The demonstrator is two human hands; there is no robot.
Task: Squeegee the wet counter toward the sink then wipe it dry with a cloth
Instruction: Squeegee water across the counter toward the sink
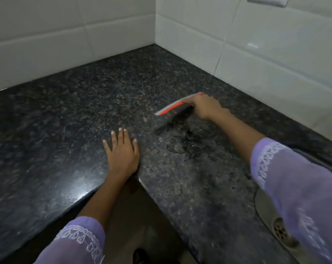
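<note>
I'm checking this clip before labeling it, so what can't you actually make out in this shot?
Head view:
- Squeegee: motion-blurred; the right hand covers its handle, so blade contact with the counter is unclear.
- Sink: mostly behind the right sleeve and cut by the frame edge.
- Cloth: not in view.
- Water: its extent is hard to trace on speckled stone.

White wall tiles (pixel 275 44) line both walls meeting at the corner. A white plate, perhaps a switch or socket (pixel 267 0), sits at the top edge. Brown floor (pixel 123 216) shows below, with a dark blurred shape (pixel 139 255) on it.
</note>
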